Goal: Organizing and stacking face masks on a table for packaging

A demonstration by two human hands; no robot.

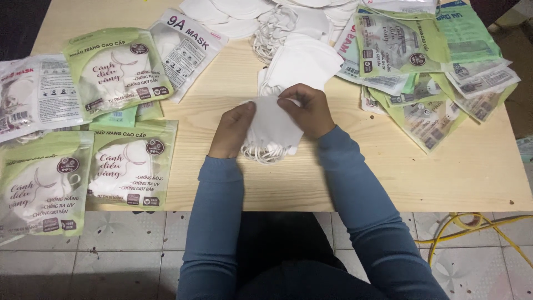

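head view: both hands meet over the middle of the desk (388, 178), pinched on a small stack of white masks (273, 125). the left hand (233, 130) grips the stack's left edge, the right hand (308, 111) its upper right corner, so the stack lies between them, about equally near each. its long axis tilts from upper left down to lower right, with the ear loops (261, 153) hanging at the near end. just beyond the hands sits a loose pile of masks (302, 61). filled green packs (119, 69) lie well to the left, empty pouches (422, 72) to the right.
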